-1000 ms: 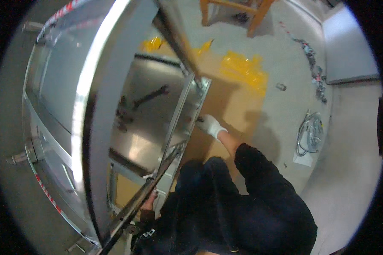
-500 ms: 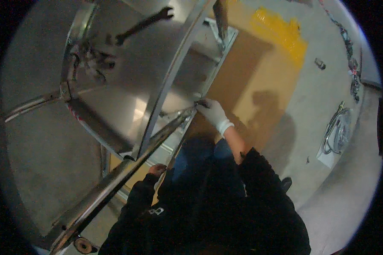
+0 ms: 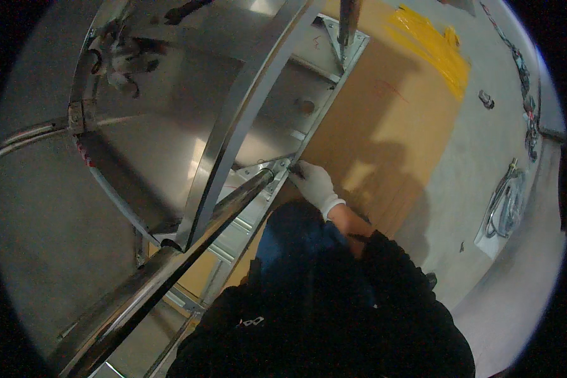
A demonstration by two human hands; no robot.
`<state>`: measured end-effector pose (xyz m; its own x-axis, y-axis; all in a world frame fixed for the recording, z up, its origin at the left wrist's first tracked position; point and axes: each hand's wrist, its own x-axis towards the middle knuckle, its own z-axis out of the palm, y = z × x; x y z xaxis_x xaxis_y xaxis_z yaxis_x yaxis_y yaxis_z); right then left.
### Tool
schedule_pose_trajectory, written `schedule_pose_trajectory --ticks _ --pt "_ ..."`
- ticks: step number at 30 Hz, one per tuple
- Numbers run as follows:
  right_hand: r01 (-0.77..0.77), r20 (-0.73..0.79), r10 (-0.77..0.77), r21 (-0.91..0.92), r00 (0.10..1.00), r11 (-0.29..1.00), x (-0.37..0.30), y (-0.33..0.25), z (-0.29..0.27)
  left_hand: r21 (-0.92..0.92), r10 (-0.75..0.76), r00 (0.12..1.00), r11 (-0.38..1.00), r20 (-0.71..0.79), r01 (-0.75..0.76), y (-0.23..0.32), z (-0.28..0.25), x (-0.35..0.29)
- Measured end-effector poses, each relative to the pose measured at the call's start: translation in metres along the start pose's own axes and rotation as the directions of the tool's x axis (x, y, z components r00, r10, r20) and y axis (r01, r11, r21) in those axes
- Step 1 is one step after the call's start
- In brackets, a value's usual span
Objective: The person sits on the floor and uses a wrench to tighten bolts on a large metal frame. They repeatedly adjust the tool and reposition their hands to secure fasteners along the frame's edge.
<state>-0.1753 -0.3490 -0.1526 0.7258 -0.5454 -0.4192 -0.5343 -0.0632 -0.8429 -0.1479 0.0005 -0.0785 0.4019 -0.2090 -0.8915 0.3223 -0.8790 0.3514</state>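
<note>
My right hand (image 3: 315, 187), in a white glove with dark fingertips, is at the outer edge of a metal frame (image 3: 329, 101). Its fingers are bent together beside a triangular corner plate (image 3: 277, 171); whatever they pinch there is too small or hidden to name. A round metal leg (image 3: 189, 255) rises from that plate toward the lower left. My left hand is out of sight; only its dark sleeve (image 3: 211, 315) shows beside the frame.
A shiny sheet-metal panel (image 3: 164, 132) with a raised rim fills the upper left. Loose dark hardware (image 3: 123, 63) and part of a wrench (image 3: 186, 11) lie on it. Cardboard (image 3: 359, 126) with yellow film (image 3: 428, 47) covers floor on the right. A bagged hose (image 3: 505, 201) lies beyond.
My left hand, visible by the lower rail before, has dropped out of view. The view has shifted, putting most of the wrench past the top edge. My right hand stays at the corner plate.
</note>
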Motion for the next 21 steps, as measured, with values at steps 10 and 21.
schedule_pose_trajectory --ticks 10,21 --pt "-0.012 0.02 0.013 -0.058 1.0 0.998 0.016 -0.009 0.006 -0.082 -0.066 0.997 0.995 -0.035 0.063 -0.012 0.015 -0.007" --pt "0.041 0.089 -0.04 -0.015 0.995 0.999 0.021 -0.001 0.002 -0.126 -0.077 0.996 0.99 -0.048 0.071 -0.019 0.022 -0.006"
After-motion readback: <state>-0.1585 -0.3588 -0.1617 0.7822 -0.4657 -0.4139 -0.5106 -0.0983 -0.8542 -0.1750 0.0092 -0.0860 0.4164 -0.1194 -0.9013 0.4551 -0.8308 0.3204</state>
